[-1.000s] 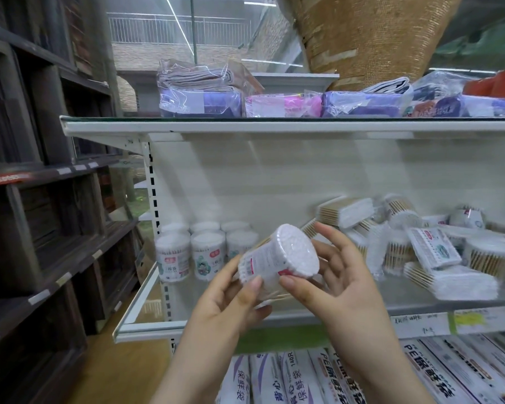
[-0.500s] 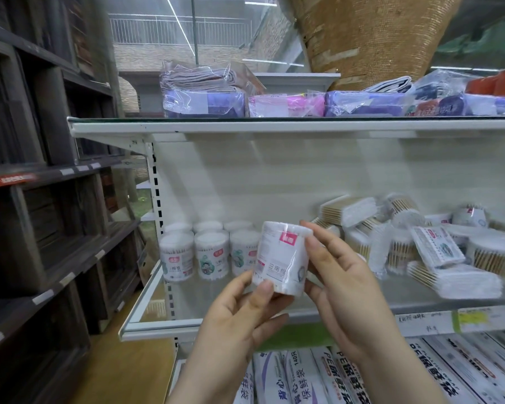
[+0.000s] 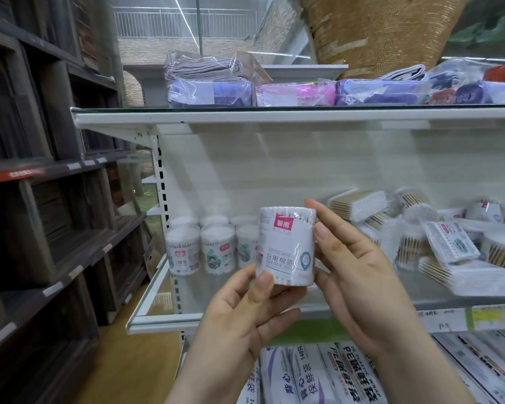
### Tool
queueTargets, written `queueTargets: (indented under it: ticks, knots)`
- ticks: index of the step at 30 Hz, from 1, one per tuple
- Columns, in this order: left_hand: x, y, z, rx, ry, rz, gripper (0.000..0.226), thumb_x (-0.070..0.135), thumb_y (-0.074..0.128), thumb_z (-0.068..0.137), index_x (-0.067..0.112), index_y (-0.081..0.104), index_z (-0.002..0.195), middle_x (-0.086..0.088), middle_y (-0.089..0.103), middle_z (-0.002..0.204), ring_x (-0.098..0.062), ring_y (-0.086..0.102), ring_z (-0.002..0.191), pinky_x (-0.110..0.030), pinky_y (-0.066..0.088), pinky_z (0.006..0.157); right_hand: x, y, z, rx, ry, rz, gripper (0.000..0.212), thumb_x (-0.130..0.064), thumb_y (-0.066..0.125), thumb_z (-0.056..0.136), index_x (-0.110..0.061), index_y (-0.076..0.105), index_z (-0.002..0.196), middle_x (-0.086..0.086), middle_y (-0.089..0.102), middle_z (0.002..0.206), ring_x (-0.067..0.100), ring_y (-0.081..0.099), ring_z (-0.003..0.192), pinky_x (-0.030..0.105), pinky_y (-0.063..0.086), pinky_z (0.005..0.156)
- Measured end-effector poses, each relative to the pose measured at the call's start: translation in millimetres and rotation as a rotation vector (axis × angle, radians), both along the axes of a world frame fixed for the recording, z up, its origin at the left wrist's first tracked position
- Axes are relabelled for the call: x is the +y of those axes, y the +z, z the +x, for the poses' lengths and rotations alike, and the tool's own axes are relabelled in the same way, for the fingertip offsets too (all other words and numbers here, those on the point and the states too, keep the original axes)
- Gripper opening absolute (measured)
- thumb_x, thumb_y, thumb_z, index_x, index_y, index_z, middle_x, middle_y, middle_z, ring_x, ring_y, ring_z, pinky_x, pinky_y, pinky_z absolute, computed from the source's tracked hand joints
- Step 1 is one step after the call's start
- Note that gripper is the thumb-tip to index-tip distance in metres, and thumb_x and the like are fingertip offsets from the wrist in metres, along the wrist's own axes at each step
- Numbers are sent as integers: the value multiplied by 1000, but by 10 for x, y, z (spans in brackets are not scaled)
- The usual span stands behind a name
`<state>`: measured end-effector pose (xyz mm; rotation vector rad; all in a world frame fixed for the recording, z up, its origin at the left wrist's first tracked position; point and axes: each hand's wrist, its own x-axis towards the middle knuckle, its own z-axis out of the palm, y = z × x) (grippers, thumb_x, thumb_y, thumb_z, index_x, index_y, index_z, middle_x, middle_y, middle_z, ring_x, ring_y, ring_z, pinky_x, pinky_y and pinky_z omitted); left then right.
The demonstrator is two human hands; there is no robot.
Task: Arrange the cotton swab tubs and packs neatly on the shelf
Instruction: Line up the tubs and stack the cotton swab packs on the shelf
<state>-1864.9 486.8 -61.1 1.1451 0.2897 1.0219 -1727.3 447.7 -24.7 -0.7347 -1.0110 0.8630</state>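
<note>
Between the two hands, before the middle of the shelf [image 3: 164, 319], a wrapped cotton swab tub [image 3: 286, 246] stands upright with its label towards the camera. The left hand [image 3: 239, 313] pinches its lower edge, thumb in front. The right hand [image 3: 359, 275] clasps its right side. It should go down upright, label forward, just beside the standing tubs [image 3: 216, 249] at the shelf's left. Those hold swabs packed on end. To the right, loose tubs and flat packs [image 3: 446, 246] lie jumbled.
</note>
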Motion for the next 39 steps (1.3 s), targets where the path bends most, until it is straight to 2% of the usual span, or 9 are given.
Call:
queueTargets:
  ticks: [5,9,12,16,21,30,33,36,39]
  knots:
    - [4,3,4,-52,26,-70,79,40,94,35,11,69,105,-21,70,106,-33,70,94,-31,58,65,33,4,-7,-8,-11,5,39,-36,67,69,-24,70,106,1,73,104,10,68,90,35,56,81]
    - [83,91,28,15,114,-32,62,26,78,65,12,56,121,-13,73,105,-28,70,98,-32,59,79,103,231,98,-333,-135,-47,44,-46,76,64,-23,64,99,-5,71,90,5,67,79,20,53,66]
    - [254,230,70,147,188,63,51,22,70,67,25,54,116,-2,74,101,-20,70,97,-31,57,85,306,516,257,-535,-166,-123,57,-39,77,56,-20,60,106,2,68,100,11,69,86,26,57,73]
    - [502,331,14,287,354,179,54,34,70,67,32,53,118,1,71,109,-12,68,100,-33,53,92,720,778,485,-572,-159,-208,49,-14,75,77,-8,55,122,9,59,109,17,65,92,28,57,78]
    - [564,176,-121,371,405,154,35,25,69,77,26,60,110,2,72,106,-12,69,97,-31,54,89,1231,781,758,-995,-318,-385,62,-19,76,76,-7,49,131,11,52,123,24,62,98,40,56,85]
    - [503,22,-321,390,490,197,20,2,61,82,13,67,98,3,75,93,-15,71,91,-30,58,82,1764,481,860,-1266,-217,-625,51,-17,75,78,1,53,120,14,61,113,22,64,82,25,56,63]
    - [428,65,-382,354,516,211,19,1,60,82,9,67,98,-1,75,93,-16,72,89,-25,55,83,1839,406,823,-1433,-255,-646,56,-27,75,77,0,55,122,12,61,120,26,62,97,29,50,72]
    - [364,86,-409,361,521,229,18,2,59,83,9,68,98,-2,75,95,-13,72,87,-21,55,81,1915,324,822,-1443,-249,-667,56,-30,77,75,2,59,117,14,66,115,29,65,100,35,51,86]
    - [326,94,-423,384,523,243,19,10,62,79,9,69,97,1,75,95,-10,71,88,-19,55,81,1958,291,809,-1317,-199,-673,52,-24,79,75,4,59,113,12,67,103,25,67,80,33,54,80]
